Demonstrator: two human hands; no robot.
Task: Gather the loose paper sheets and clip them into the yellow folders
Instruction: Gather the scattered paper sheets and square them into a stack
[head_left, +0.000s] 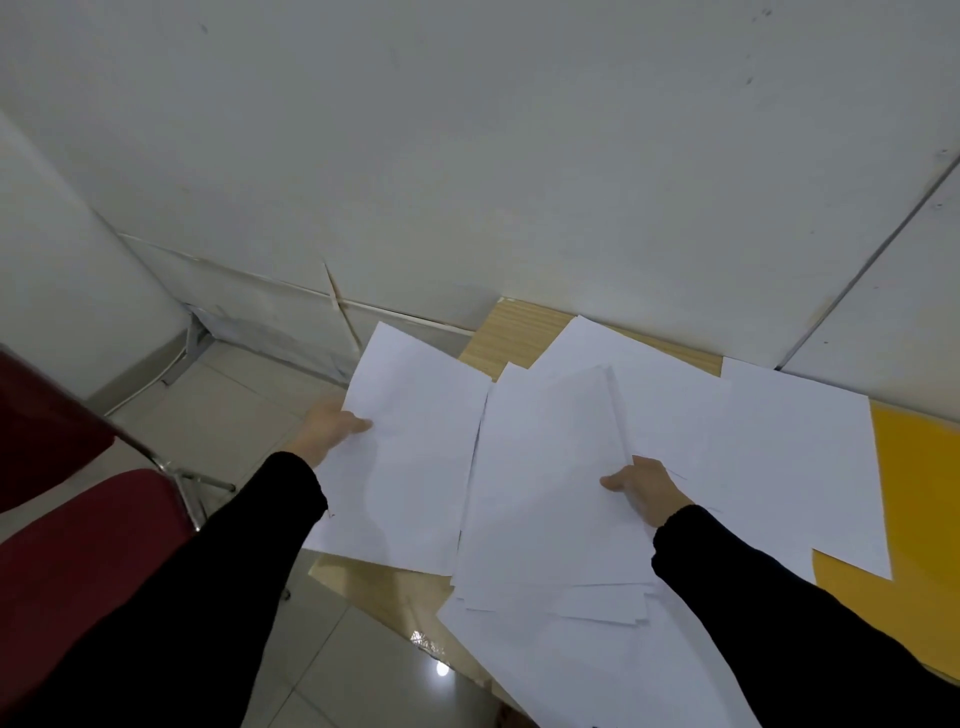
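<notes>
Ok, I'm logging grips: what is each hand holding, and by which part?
The left hand pinches a loose sheet at its left edge; the right hand pinches a stack of sheets at its right edge.

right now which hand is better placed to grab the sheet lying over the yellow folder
Right, probably. The right hand sits beside that sheet near the yellow folder, though it grips a stack. The left hand pinches another sheet out beyond the table, farther away.

left hand (332, 423) pinches sheet (415, 457) | right hand (647, 491) holds stack (545, 467) | yellow folder (919, 493) at right
</notes>
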